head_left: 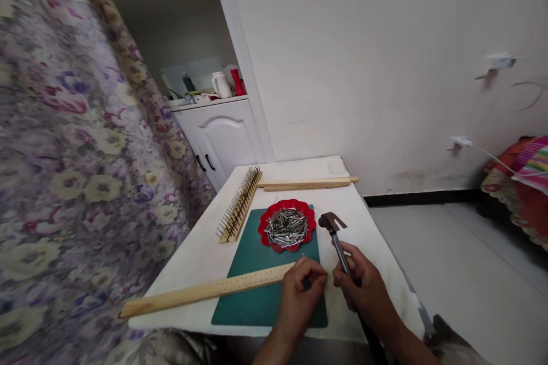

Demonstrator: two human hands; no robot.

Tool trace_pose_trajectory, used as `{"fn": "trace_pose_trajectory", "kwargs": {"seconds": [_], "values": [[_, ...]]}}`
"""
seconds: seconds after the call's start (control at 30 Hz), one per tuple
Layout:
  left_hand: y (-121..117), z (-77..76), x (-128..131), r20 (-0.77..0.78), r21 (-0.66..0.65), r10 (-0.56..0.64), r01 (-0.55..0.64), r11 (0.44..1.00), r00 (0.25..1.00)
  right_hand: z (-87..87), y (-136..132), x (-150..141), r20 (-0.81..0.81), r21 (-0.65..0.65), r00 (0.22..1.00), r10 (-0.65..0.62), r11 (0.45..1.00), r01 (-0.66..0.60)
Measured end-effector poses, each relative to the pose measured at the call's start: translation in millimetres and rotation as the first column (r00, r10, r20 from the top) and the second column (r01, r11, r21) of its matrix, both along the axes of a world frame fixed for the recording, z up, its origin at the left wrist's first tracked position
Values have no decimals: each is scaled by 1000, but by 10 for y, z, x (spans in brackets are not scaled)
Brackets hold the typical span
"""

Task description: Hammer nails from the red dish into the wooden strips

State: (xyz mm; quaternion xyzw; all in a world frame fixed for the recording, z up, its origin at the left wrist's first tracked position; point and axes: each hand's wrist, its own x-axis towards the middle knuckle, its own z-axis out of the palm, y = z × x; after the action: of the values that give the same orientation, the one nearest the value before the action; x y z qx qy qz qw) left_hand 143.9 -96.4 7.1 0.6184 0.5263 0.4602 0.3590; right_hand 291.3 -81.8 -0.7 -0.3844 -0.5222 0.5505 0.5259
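Observation:
My right hand [363,279] is wrapped around the handle of a claw hammer [340,248], whose head points up and away from me. Thumb and fingers of my left hand [302,291] are pinched together over the right end of a wooden strip [209,291]; whatever is in the pinch is too small to make out. Rows of small holes or marks run along that strip, which lies partly on a green mat [257,312]. Beyond my left hand, a red scalloped dish [262,234] holds many loose nails [287,228].
A wooden strip studded with upright nails [237,211] lies at the table's left. More wooden strips [308,184] lie across the back of the white-covered table [351,205]. A floral curtain [107,182] hangs on the left, and a wall [363,68] stands behind.

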Motion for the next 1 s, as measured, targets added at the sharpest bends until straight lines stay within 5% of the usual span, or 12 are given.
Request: {"fn": "trace_pose_trajectory", "kwargs": {"seconds": [0.07,0.17,0.27,0.47,1.0], "values": [[-67,43,-14,-257,165,7,37,986,966,-22,-35,-11,57,34,998,-11,999,9],[-152,80,-37,-440,229,3,109,967,898,-36,-84,-23,114,71,993,-14,997,6],[-163,43,-130,-387,188,-4,83,979,922,-31,-110,-23,127,65,992,-5,998,-3],[14,-207,-392,-118,-7,272,-275,961,955,-7,-82,34,79,-35,997,-19,999,22],[145,-379,-286,-119,11,214,-214,977,970,-2,-90,27,103,-36,995,-7,999,10]]}}
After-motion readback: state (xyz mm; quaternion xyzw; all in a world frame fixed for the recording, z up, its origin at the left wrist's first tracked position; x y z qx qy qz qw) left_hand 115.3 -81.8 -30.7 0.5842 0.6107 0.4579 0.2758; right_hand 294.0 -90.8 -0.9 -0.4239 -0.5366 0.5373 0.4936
